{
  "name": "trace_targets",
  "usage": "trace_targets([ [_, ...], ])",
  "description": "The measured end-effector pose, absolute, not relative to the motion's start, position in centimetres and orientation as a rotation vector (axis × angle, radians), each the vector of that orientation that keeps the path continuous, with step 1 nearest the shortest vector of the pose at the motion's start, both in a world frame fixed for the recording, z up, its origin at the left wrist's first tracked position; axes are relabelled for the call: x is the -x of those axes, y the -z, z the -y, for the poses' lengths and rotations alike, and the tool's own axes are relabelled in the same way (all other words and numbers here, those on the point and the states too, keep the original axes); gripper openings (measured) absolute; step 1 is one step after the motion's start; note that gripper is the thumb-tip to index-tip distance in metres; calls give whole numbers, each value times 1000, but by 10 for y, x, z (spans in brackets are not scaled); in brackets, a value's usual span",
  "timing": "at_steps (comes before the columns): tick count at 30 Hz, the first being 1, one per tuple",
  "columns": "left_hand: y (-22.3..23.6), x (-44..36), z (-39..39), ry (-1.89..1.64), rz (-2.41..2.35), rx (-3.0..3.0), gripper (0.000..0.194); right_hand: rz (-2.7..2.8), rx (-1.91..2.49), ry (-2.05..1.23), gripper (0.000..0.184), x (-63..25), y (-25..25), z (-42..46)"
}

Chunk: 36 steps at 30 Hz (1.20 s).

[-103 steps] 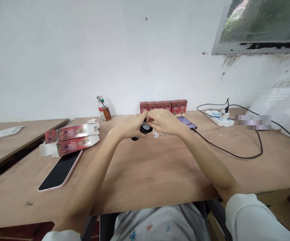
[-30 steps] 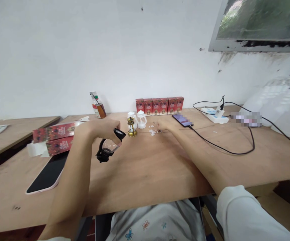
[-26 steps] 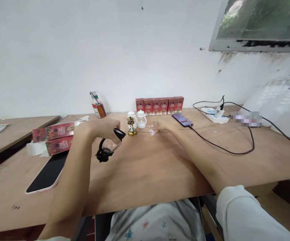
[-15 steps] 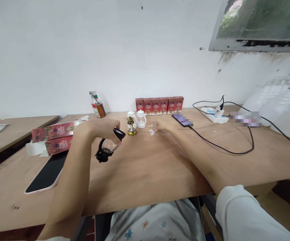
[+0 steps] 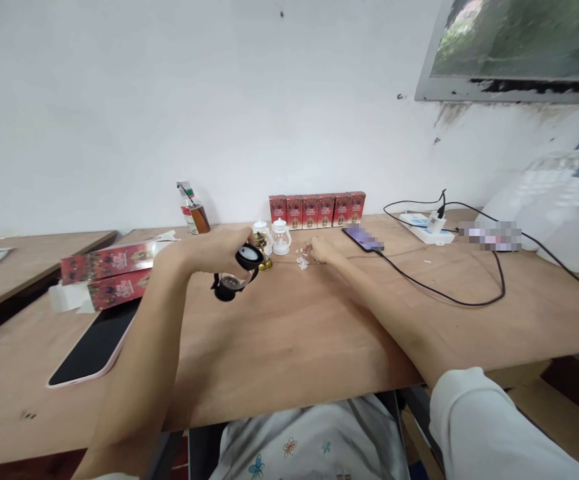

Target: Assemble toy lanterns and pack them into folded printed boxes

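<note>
My left hand (image 5: 214, 251) grips a small black lantern (image 5: 225, 288) with a clear globe. It is tipped over above the table, its round base turned up toward me and showing a pale inside. Partly behind it stands a gold lantern (image 5: 265, 264), with two white lanterns (image 5: 281, 241) just beyond. My right hand (image 5: 325, 249) is down at the tabletop, fingers pinched together beside a small pile of white bits (image 5: 302, 263). Tiny dark or shiny pieces lie by those fingertips. Whatever is in the pinch is too small to make out.
A row of red boxes (image 5: 310, 212) stands against the wall. Two opened red cartons (image 5: 119, 288) and a pink-edged phone (image 5: 94, 347) lie at left. An amber bottle (image 5: 198, 219) is at the back. A charging phone (image 5: 362, 238), cable and power strip (image 5: 427, 229) lie right.
Both hands were together on the black lantern; then my left hand carried it left and my right went to the pile. Just now the lantern rose rightward, its base turning toward me.
</note>
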<state>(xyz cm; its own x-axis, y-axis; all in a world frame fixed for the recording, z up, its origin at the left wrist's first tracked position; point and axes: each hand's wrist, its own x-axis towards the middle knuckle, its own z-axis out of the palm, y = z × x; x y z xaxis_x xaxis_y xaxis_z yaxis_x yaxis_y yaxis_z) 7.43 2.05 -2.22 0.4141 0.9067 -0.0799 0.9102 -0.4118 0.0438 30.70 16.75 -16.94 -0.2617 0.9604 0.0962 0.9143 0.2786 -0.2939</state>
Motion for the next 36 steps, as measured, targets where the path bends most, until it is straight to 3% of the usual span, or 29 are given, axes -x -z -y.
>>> trace_targets([
  [7,39,-76,-49,-630,-1446,-2822,46,2075,1506,-77,29,-306,138,-162],
  [13,44,-93,-53,-994,-1457,-3158,32,1786,890,62,13,-297,82,-121],
  [16,47,-100,-49,-1076,-1564,-3193,28,1930,592,130,14,-295,61,-90],
  [21,51,-102,-49,-1002,-1537,-3202,25,2243,390,385,22,-297,53,-70],
  [28,49,-98,-43,-597,-1449,-3064,24,2254,418,621,18,-289,64,-74],
  [36,41,-97,-34,-597,-1435,-2974,30,2213,392,712,19,-287,62,-61],
])
